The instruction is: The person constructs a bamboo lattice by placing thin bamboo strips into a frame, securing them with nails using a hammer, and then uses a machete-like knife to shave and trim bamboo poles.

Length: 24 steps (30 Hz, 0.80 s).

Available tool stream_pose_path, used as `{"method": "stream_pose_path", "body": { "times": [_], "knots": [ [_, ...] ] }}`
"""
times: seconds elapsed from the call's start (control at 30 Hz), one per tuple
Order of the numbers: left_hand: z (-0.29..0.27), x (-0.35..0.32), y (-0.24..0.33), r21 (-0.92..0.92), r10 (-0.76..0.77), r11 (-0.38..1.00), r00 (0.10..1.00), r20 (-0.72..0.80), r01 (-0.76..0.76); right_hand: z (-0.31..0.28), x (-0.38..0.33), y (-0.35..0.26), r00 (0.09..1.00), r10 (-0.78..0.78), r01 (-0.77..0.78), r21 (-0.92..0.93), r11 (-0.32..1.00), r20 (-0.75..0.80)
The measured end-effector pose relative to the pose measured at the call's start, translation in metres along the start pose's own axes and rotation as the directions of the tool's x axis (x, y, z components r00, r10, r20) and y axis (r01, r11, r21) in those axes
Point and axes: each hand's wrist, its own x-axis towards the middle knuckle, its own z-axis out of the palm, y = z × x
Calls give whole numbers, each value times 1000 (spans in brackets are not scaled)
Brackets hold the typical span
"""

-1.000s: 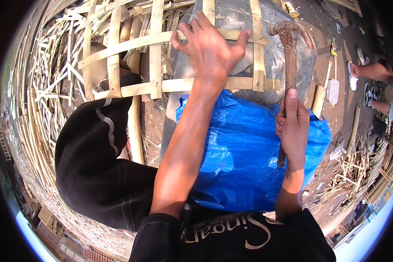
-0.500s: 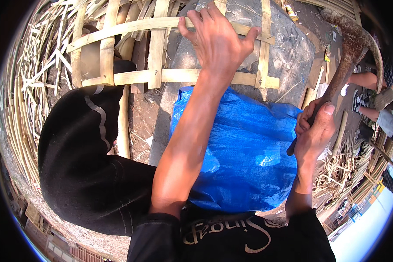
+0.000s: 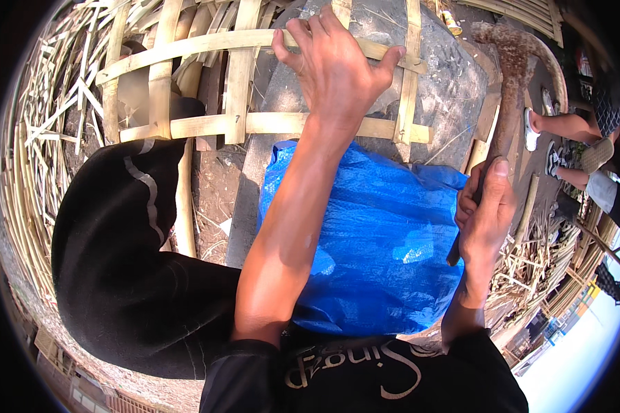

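My left hand reaches to the far slat of a pale bamboo lattice, with its fingers spread and bent over the slat and its thumb out to the right. The fingertips are partly hidden. The lattice is made of flat strips crossed over each other and lies on a grey stone slab. In my right hand is a rusty claw hammer, gripped low on its handle. Its head is raised to the right of the slab, apart from the lattice, with the curved claw pointing right.
A blue plastic sheet covers my lap. My bent left leg in black trousers lies beside the lattice. Split bamboo strips are piled at the left. More scraps lie at the right, where another person's legs show.
The hammer and my right hand have shifted left, and the hammer stands more upright. My left hand stays on the same slat. The whole view has shifted slightly.
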Motion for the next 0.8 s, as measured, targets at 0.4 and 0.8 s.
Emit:
{"method": "stream_pose_path", "body": {
  "times": [0.4,0.8],
  "knots": [
    [7,-2,2,83,86,994,989,-120,-77,5,12,41,977,158,-118,-257,959,144],
    [11,-1,-5,26,183,983,957,-223,-182,1,-3,12,997,79,-78,52,996,-15]
  ]
}}
